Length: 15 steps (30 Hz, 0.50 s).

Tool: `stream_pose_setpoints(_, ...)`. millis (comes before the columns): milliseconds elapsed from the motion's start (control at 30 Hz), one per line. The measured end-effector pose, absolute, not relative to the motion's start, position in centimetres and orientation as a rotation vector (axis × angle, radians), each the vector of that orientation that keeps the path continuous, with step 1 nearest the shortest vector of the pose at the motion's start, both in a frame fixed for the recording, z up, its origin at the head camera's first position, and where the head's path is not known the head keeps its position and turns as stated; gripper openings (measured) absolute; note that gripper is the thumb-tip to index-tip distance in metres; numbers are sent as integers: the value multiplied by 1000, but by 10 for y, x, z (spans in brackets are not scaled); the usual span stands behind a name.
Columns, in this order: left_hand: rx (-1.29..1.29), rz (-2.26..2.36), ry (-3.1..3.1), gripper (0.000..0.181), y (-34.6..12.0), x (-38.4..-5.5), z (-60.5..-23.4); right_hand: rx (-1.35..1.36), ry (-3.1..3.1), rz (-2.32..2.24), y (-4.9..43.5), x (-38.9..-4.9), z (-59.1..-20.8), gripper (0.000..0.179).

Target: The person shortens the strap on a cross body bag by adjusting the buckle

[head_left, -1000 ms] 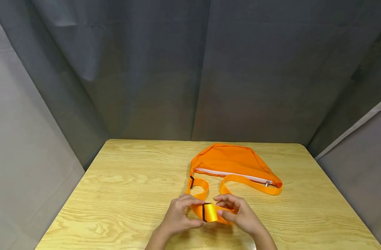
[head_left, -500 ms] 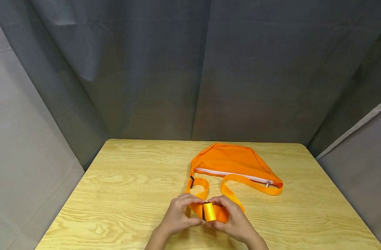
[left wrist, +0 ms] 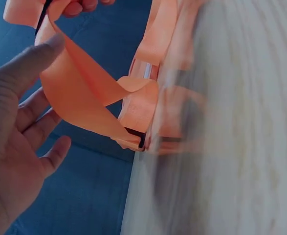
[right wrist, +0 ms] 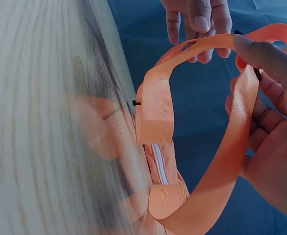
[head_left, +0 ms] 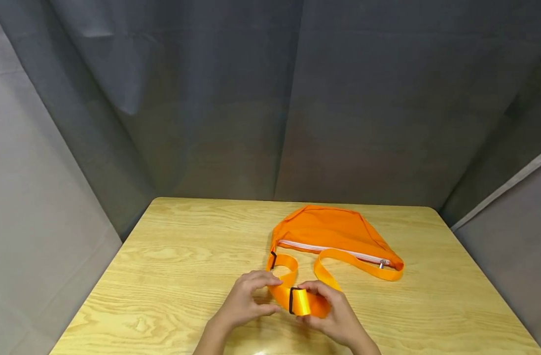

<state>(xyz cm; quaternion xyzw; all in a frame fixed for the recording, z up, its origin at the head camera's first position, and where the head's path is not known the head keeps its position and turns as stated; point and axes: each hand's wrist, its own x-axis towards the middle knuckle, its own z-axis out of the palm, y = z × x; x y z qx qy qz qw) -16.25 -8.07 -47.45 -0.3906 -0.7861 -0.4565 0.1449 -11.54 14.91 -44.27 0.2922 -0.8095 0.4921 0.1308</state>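
I have the orange bag (head_left: pixel 330 228) lying flat on the far, right-hand half of the wooden table (head_left: pixel 186 256), its pale zip (head_left: pixel 328 250) along the near edge and the metal zip pull (head_left: pixel 381 265) at the right end. Its orange strap (head_left: pixel 279 295) comes off both ends of the bag; the left run bends in a curl, and the right run snakes nearer, out of sight behind the right hand (head_left: pixel 334 315).

That right hand has the strap pinched beside a black buckle (head_left: pixel 291 301), thumb on one side and fingers on the other, with a short shiny loop (head_left: pixel 302 302) standing out next to the buckle. The left hand (head_left: pixel 245 298) I see parted, thumb and fingers spread to either side of the strap just left of the buckle, gripping nothing; I can't tell whether any finger brushes the webbing.

A second black buckle (head_left: pixel 273 260) sits by the bag's left end. Behind the table's far edge I get a dark grey curtain (head_left: pixel 221 98), with a paler cloth (head_left: pixel 35 197) at the left.
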Motion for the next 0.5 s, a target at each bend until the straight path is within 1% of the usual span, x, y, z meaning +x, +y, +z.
stream_pose_setpoints(167,-1091,-1272,-2257,26,-83,-162,-475,857,-2348,1367,154,-125,-465,54)
stream_pose_setpoints(300,-1084,-1267,-2225,12,-84,-163,-472,878,-2317,1364,156,-128,-471,54)
stream_pose_setpoints(367,-1094,-1293,-2220,10,-84,-164,-472,877,-2309,1364,156,-128,-472,55)
stream_pose_setpoints(500,-1118,-1340,-2248,11,-86,-165,-474,863,-2293,1327,156,-126,-468,56)
